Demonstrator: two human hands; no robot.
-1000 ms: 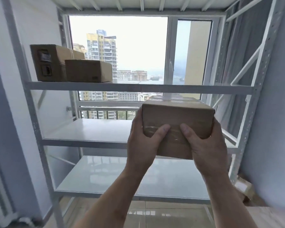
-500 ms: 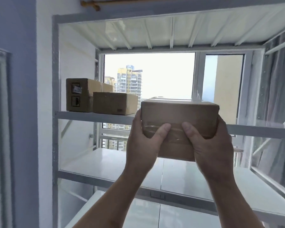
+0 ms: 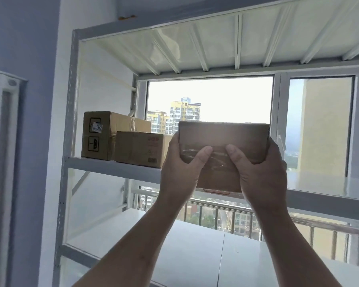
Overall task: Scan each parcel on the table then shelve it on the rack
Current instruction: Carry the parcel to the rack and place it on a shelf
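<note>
I see the white metal shelving rack (image 3: 120, 165) filling the frame against the window. At centre I hold a brown cardboard parcel wrapped in clear tape (image 3: 223, 141), raised at upper-shelf level, left hand (image 3: 179, 172) and right hand (image 3: 261, 172) each grasping one end, thumbs on its near face. At left, a tall labelled carton (image 3: 100, 135) and a lower carton (image 3: 141, 149) sit touching on that shelf.

Both hands raised, gripping parcel (image 3: 223, 141) at rack (image 3: 112, 165) shelf height: left hand (image 3: 180, 172), right hand (image 3: 261, 172), thumbs on near face. Two boxes on shelf at left: tall box (image 3: 100, 135), low box (image 3: 139, 149), touching. Window (image 3: 216, 100) behind.
</note>
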